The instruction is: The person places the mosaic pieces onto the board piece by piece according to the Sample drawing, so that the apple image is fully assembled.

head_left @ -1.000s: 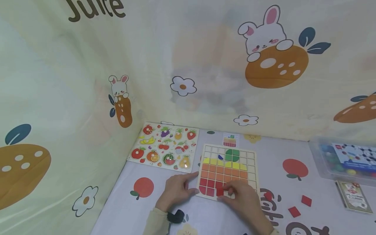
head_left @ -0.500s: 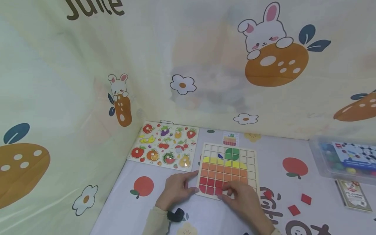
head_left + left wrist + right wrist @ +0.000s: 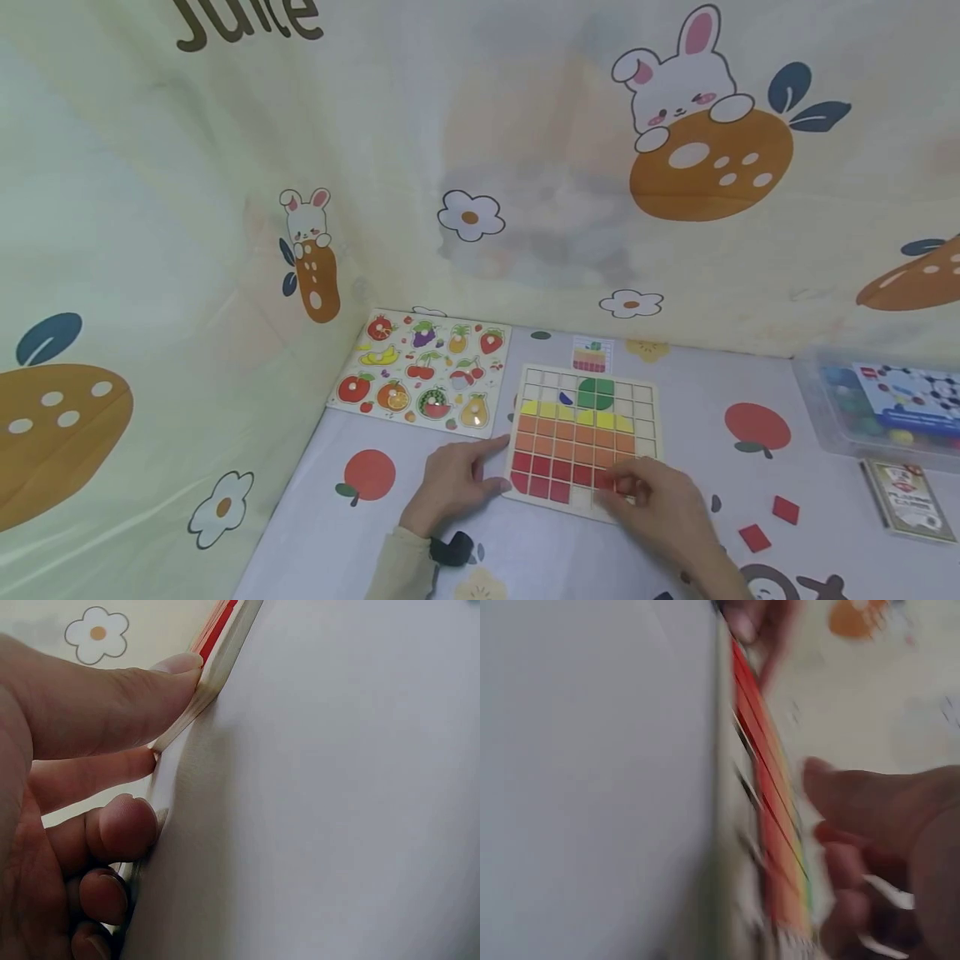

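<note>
A wooden grid board [image 3: 647, 417] lies on the cloth, filled in rows with yellow, orange and red tiles and a green leaf shape. My left hand [image 3: 452, 487] steadies its left side, index finger and thumb outstretched against the edge. In the left wrist view the left thumb [image 3: 112, 705] presses near the board's corner, the other fingers bent below. Over the lower right of the board is my right hand [image 3: 660, 508], thumb and fingertips apart just above the red tiles [image 3: 558, 492]. The right wrist view shows that hand [image 3: 885, 832] blurred, with no tile visible in its fingers.
Two loose red tiles [image 3: 770, 523] lie right of the board. Behind it sits a small pattern card [image 3: 592, 356]. A fruit puzzle board [image 3: 422, 372] is at back left. A clear plastic box [image 3: 817, 408] and a card deck [image 3: 907, 500] stand at the right.
My right hand has let go of a red tile, which sits in the bottom row's third cell, and has moved right. My left hand stays at the board's edge.
</note>
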